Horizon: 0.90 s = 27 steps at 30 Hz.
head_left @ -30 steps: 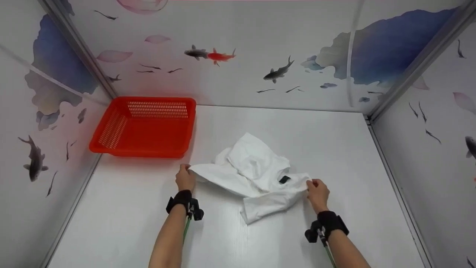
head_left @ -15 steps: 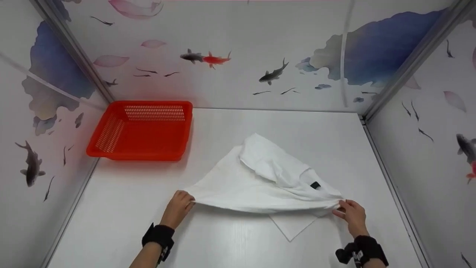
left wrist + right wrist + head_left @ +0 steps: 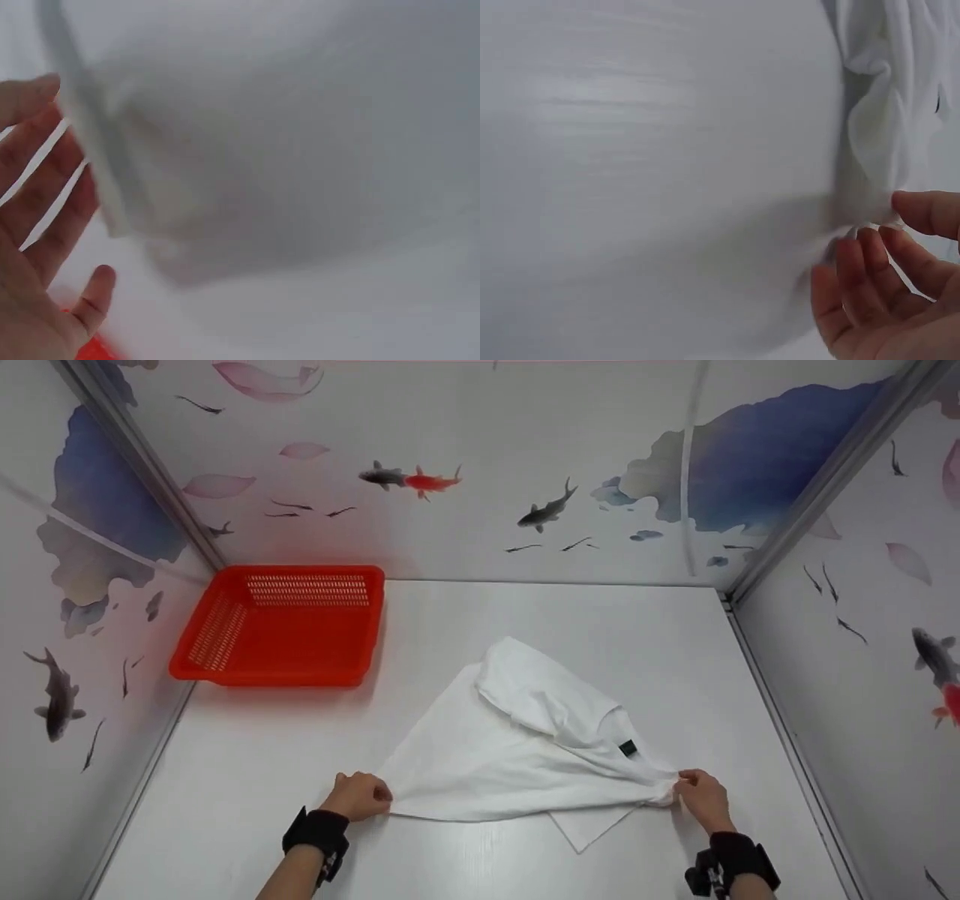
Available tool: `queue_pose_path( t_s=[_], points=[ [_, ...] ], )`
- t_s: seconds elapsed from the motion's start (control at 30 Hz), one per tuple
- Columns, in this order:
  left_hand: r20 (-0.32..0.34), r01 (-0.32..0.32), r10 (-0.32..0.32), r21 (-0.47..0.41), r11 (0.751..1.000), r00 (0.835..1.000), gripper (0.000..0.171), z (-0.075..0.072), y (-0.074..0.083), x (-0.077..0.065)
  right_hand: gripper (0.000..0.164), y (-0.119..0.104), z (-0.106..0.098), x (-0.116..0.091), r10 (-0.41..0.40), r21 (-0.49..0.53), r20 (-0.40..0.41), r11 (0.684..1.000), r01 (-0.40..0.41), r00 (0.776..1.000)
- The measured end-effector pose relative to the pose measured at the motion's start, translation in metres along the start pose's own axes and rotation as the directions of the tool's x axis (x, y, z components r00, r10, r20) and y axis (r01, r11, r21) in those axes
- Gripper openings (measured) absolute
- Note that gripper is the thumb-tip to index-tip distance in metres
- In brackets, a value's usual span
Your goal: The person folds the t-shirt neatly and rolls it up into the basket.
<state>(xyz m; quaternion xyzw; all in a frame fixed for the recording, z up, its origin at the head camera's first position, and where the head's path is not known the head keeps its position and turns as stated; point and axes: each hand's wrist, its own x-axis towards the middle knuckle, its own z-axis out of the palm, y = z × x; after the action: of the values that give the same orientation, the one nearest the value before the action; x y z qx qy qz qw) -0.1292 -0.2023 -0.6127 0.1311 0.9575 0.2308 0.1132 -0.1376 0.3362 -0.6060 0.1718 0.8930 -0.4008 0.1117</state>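
A white shirt (image 3: 465,769) lies spread across the white table, its near edge drawn nearly straight between the two hands. My left hand (image 3: 358,796) pinches the near left corner; in the left wrist view the thumb (image 3: 28,99) and fingertips meet at the cloth's edge. At the opposite end, my right hand (image 3: 703,799) pinches bunched cloth between thumb and fingers, as the right wrist view also shows. A black label (image 3: 628,748) marks the collar area. Part of the shirt is folded over on top toward the back, and a pointed flap (image 3: 589,829) sticks out beneath the near edge.
A red plastic basket (image 3: 292,685) with slotted walls stands at the back left of the table (image 3: 480,870). Walls printed with fish (image 3: 547,512) and petals enclose the left, back and right sides. Each wrist wears a black strap (image 3: 319,831).
Both hands have moved apart and toward the near side, still gripping the shirt. The bunched cloth has been pulled out wide, and its near edge has come down lower over the table.
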Motion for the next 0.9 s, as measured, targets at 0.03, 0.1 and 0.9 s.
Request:
queue_pose_path(
  t_s=[0.03, 0.1, 0.9],
  points=[
    [0.020, 0.024, -0.024, -0.010, 1.000, 1.000, 0.005, -0.006, 0.002, 0.006, 0.038, -0.004, -0.001, 0.003, -0.027, -0.027, -0.013, 0.999, 0.027, 1.000],
    [-0.002, 0.046, -0.046, -0.007, 0.999, 0.999, 0.006, -0.015, 0.005, 0.020, 0.036, -0.013, -0.002, 0.010, -0.079, -0.051, -0.040, 0.996, 0.077, 0.996],
    [-0.178, 0.137, -0.189, -0.266, 0.954, 0.966, 0.029, -0.019, 0.081, 0.185, 0.045, -0.112, 0.041, 0.086, -0.207, 0.096, 0.105, 0.976, 0.197, 0.973]
  ],
)
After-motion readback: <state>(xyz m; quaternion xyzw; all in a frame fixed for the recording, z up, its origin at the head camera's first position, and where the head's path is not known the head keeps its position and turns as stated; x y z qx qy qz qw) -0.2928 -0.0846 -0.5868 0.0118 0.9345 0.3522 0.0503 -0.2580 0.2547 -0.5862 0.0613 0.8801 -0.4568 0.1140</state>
